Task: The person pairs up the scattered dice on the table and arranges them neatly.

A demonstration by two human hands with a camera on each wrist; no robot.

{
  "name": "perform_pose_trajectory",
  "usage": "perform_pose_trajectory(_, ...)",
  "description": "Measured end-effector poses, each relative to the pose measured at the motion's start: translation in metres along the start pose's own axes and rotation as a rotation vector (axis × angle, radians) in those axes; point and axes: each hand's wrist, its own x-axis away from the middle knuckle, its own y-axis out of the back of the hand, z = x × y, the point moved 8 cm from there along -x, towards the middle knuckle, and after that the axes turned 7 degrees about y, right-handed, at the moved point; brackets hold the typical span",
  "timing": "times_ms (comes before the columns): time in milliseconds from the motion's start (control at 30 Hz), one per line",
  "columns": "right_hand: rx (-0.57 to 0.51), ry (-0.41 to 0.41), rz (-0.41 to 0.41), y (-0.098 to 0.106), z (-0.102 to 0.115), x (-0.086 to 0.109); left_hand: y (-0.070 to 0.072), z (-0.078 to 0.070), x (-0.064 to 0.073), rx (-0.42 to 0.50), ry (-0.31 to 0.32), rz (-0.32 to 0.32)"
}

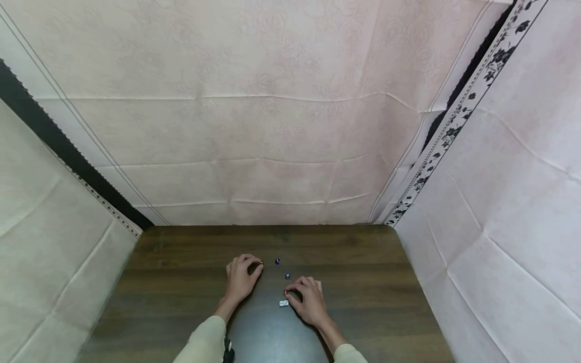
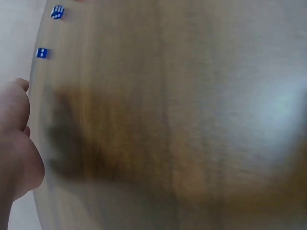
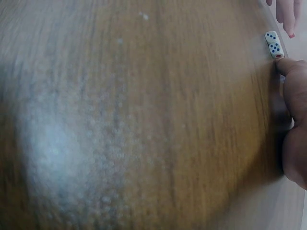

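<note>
My left hand (image 1: 240,277) is over the table left of the dice, pinching a small red die (image 1: 261,262) between thumb and fingertips. My right hand (image 1: 309,301) pinches another red die (image 1: 285,292), mostly covered by the fingers. Just below that die, two white dice (image 1: 283,303) sit side by side, touching; the right wrist view shows their blue pips (image 3: 274,49). Two blue dice lie apart between the hands, one farther back (image 1: 277,261) and one nearer (image 1: 287,276). Both blue dice (image 2: 57,12) also appear in the left wrist view, past the left hand (image 2: 19,139).
The brown wooden table (image 1: 181,287) has a glossy reflection at its near middle. Pale patterned cloth (image 1: 290,131) hangs behind its far edge, and more cloth (image 1: 513,212) stands along the sides. A dark object (image 1: 228,351) is beside the left sleeve.
</note>
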Motion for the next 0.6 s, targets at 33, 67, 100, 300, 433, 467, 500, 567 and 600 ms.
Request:
perform_pose_trajectory(33,0.003,0.000,-0.002,0.000,0.000,0.000,0.000,-0.002,0.003,0.002,-0.007,0.002)
perform_pose_trajectory(67,0.005,0.000,-0.003,0.000,0.000,0.000,0.001,-0.003,0.006,0.013,-0.013,0.006)
perform_pose_trajectory(100,0.004,-0.002,-0.003,0.000,0.000,0.000,0.001,-0.004,0.008,0.018,-0.019,0.011)
perform_pose_trajectory(300,0.000,-0.010,-0.003,-0.001,0.000,0.001,-0.006,-0.007,0.025,0.010,-0.019,0.077)
perform_pose_trajectory(433,-0.002,-0.009,-0.007,-0.002,-0.001,0.001,-0.010,-0.011,0.037,-0.008,-0.041,0.108)
perform_pose_trajectory(467,0.001,-0.005,-0.010,-0.002,-0.002,0.002,-0.011,-0.013,0.040,-0.009,-0.048,0.113)
perform_pose_trajectory(500,0.005,-0.002,-0.013,-0.002,-0.002,0.002,-0.012,-0.015,0.043,-0.007,-0.054,0.119)
perform_pose_trajectory(567,0.011,0.006,-0.020,-0.002,-0.002,0.002,-0.014,-0.018,0.048,-0.010,-0.068,0.126)
perform_pose_trajectory(600,0.015,0.013,-0.024,-0.002,-0.001,0.002,-0.015,-0.019,0.051,-0.009,-0.070,0.134)
